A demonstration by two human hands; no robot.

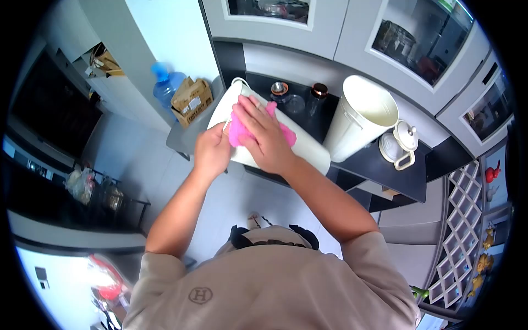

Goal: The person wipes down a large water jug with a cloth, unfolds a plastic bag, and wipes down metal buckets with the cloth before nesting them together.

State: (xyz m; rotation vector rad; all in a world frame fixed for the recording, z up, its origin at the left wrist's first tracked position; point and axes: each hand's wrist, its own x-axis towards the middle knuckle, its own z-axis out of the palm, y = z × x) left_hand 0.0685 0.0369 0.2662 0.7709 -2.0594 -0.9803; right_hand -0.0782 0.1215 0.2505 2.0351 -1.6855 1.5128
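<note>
A long white container point(305, 144) lies on its side across the dark counter, with a thin handle loop at its upper left end. My right hand point(260, 132) presses a pink cloth point(240, 131) flat against its surface, fingers stretched over the cloth. At the container's left side, my left hand point(213, 148) has its fingers curled around the thin handle, beside the cloth's left edge. Part of the cloth is hidden under my right hand.
A tall white bin point(352, 129) stands upright on the counter, right of the container. Farther right is a white lidded jar point(391, 148). Small glass jars point(318, 98) stand behind. A cardboard box point(192, 102) and blue water bottle point(166, 85) are at the left.
</note>
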